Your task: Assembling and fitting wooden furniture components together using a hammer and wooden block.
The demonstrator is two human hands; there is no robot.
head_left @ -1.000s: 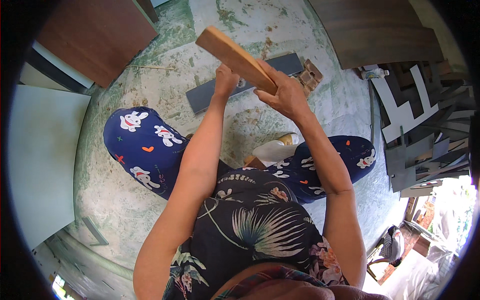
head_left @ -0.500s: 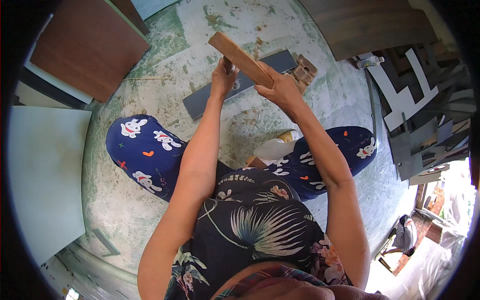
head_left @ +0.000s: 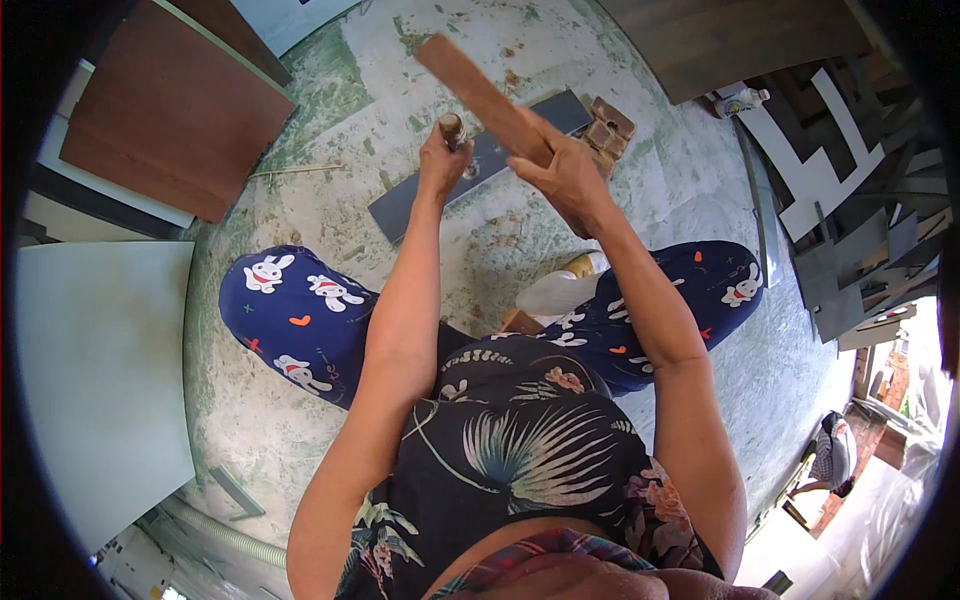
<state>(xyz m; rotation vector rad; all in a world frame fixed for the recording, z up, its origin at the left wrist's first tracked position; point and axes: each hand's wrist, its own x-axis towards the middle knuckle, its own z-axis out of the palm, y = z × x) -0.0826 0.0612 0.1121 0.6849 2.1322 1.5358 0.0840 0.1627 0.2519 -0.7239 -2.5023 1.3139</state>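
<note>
Far left, a brown panel (head_left: 180, 110) leaned over the pale floor (head_left: 225, 400); right of it a thin stick (head_left: 300, 169) lay loose, well apart from the work. Left hand (head_left: 440, 168) was wrapped around a short tool (head_left: 451, 127), round butt facing up; lower end hidden, so contact with the board couldn't be told. The dark grey board (head_left: 490, 167) lay on the floor under both hands, slanting from near left to far right, a roundish mark just right of the left hand, too small to make out. Step in hand, as judged: striking the tool's butt. Doing it well called for a plumb tool, a firm but unstrained hold, and the thumb kept below the butt, clear of the blow. Wooden bar (head_left: 483, 92) was up at a slant, far end free, apart from the tool in this view. Right hand (head_left: 570, 182) gripped its near end; good form meant a flat face landing square on the butt, short even swings, eyes on the strike point. Brick-like block (head_left: 608, 135) sat at the board's far right end, touching or just beside, unclear; worth checking that the board couldn't slide or rock.
</note>
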